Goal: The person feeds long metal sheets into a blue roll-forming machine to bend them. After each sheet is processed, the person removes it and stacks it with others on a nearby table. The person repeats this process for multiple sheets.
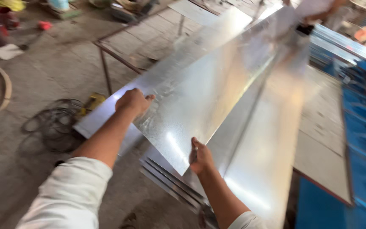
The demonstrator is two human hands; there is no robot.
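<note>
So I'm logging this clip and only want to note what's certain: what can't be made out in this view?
- Left hand fingertips: hidden behind the metal sheet edge.
- Right hand fingers: hidden under the sheet's corner.
- Sheet's far end: washed out by glare.
- Other person: cut off by the top edge.
- Coiled cable: motion-blurred.

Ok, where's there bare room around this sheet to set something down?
Bare concrete floor lies between the wire coil and the metal frame. The grey bench top beside the blue machine looks bare. It is crowded under the galvanized sheet held by left hand and right hand.
</note>
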